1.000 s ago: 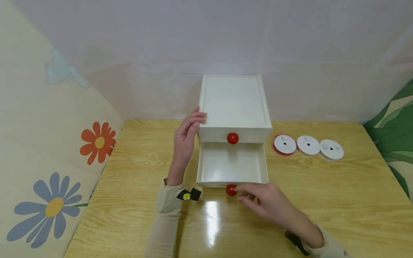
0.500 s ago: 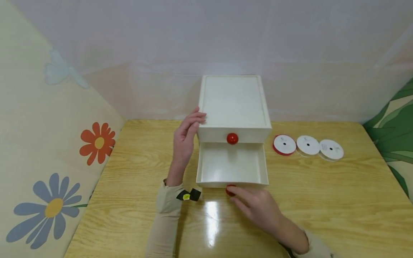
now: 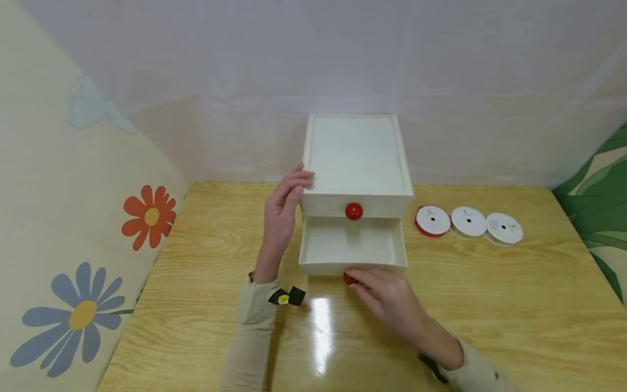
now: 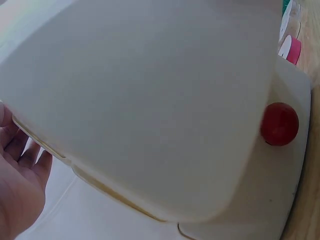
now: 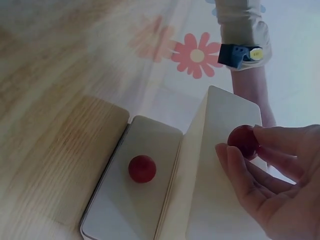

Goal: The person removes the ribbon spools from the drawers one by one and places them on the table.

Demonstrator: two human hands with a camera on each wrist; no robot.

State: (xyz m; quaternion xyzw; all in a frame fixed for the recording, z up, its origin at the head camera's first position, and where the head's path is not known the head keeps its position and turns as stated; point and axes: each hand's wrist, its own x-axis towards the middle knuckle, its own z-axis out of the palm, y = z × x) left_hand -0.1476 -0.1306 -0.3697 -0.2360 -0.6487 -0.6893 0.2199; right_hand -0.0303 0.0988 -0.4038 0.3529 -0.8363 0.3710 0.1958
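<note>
— Drawer (image 3: 351, 247), lower one of the white box (image 3: 356, 158), centre of the head view, partly out. What has hold of it?

— I see the right hand (image 3: 392, 302) pinching the lower red knob (image 3: 349, 278) between thumb and curled fingertips (image 5: 265, 137); the right wrist view shows that grip plainly. The knob is the only purchase on the drawer front, which I judge is why it is held that way.

— And the other hand?

— Left hand (image 3: 284, 212) lies flat against the box's left side, fingers straight, gripping nothing. My reading: it braces the box so it does not slide on the glossy table (image 3: 490, 316). The upper drawer's knob (image 3: 354, 211) is untouched, and that drawer is closed.

— Anything beside it?

— Three ribbon spools (image 3: 468, 222) in a row, centre right of the frame, apart from the box; the nearest has a red edge.

— Any writing?

— Small dark marks on the spool faces, too small to read. A black wrist tag (image 3: 286, 296) carries a yellow dot, no legible text. Flower prints (image 3: 149, 216) fill the left of the frame.
</note>
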